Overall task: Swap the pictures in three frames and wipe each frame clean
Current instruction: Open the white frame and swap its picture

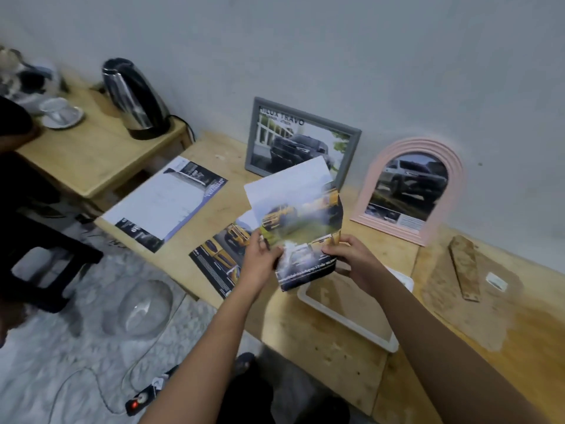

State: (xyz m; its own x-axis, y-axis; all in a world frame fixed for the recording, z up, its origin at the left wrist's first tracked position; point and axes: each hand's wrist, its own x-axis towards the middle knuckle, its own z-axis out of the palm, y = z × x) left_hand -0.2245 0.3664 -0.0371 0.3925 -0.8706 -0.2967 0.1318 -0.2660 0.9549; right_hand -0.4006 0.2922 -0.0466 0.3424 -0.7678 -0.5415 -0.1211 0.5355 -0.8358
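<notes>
Grey frame [251,136] (truck [293,146] inside), left hand [260,258] pinching print [302,221]

Both forearms reach up from the bottom edge; the left hand [263,259] and right hand [348,256] meet at centre, each pinching one picture's [301,221] lower part.

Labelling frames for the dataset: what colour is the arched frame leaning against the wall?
Pale pink. The arched frame shows best in the head view.
</notes>
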